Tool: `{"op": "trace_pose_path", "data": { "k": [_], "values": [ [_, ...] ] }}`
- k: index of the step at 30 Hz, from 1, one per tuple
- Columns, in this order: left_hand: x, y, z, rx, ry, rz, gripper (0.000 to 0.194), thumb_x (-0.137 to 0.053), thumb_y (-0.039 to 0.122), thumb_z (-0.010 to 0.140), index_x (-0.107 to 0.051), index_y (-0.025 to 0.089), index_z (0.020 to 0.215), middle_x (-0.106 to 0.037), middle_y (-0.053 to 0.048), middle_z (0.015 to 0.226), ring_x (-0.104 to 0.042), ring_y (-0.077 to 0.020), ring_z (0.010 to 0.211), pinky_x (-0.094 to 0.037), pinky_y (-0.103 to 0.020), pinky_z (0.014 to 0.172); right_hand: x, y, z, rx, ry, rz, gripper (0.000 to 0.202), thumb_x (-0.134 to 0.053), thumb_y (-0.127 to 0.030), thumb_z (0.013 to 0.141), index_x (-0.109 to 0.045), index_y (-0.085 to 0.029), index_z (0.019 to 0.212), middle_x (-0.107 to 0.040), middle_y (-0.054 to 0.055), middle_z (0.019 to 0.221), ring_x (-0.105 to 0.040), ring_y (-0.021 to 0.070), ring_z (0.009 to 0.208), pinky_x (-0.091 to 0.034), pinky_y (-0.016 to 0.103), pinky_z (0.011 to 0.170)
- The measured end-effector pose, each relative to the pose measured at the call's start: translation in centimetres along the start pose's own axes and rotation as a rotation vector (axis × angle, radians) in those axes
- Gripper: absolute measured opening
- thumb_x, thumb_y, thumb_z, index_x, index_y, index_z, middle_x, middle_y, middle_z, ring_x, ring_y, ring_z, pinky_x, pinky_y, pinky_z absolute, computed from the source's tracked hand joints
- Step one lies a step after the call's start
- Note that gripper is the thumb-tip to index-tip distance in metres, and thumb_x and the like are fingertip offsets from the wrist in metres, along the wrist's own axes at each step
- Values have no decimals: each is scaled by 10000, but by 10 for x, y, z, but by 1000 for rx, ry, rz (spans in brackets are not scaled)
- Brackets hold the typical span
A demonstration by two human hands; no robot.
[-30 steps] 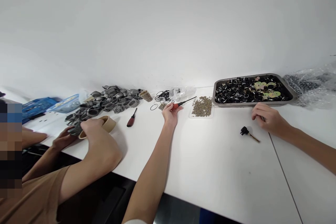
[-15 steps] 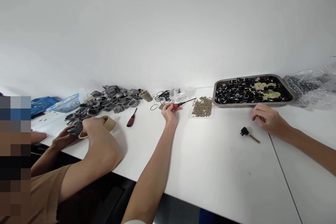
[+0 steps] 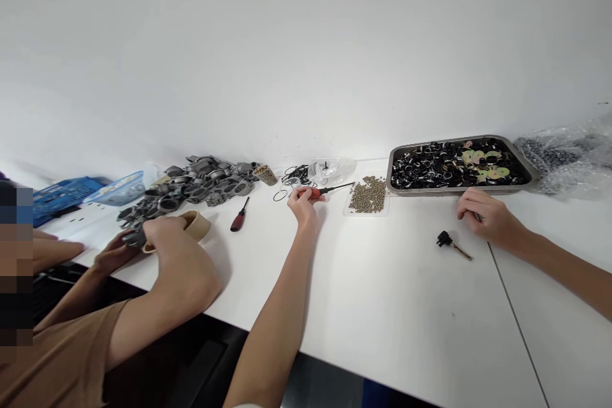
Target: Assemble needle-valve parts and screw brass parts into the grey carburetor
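Note:
My left hand (image 3: 303,205) is closed around the red handle of a screwdriver (image 3: 313,192). The dark shaft points right, with its tip near a shallow clear tray of small brass-coloured screws (image 3: 368,196). At the front edge of a metal tray (image 3: 430,192), my right hand (image 3: 485,215) rests on the table with its fingers curled in. A bit of something dark shows at those fingers, too small to name. On the table to the left of that hand lies a black part with a metal shank (image 3: 452,244).
A co-worker's hands (image 3: 165,233) are at a tan ring (image 3: 198,227), beside heaped grey housings (image 3: 210,178). Another screwdriver (image 3: 239,217), a cup of screws (image 3: 265,174) and black rings (image 3: 297,174) lie between us. A plastic bag of dark parts (image 3: 568,156) lies far right.
My left hand has shifted slightly left with the screwdriver in it. My right hand stays put. The co-worker's arm has moved slightly left.

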State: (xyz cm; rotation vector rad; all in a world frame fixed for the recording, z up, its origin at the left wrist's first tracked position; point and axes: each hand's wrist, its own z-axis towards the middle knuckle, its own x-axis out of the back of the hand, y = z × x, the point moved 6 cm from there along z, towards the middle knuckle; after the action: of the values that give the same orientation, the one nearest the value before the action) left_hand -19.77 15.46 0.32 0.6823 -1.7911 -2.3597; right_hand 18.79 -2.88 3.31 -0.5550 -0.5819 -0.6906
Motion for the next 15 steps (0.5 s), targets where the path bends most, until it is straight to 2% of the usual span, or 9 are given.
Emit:
{"op": "trace_pose_path", "data": {
  "k": [15],
  "values": [
    [2,19,-4,-62,50,22,45,-518,117,615,-524,157,635,-538,3,505,-496,-125,366,-451,-259,377,1,1,0,6,7,9,264,-417,36,782,-485,-210,712,-562,24,722,-532,169,710,-459,317,653]
  ]
}}
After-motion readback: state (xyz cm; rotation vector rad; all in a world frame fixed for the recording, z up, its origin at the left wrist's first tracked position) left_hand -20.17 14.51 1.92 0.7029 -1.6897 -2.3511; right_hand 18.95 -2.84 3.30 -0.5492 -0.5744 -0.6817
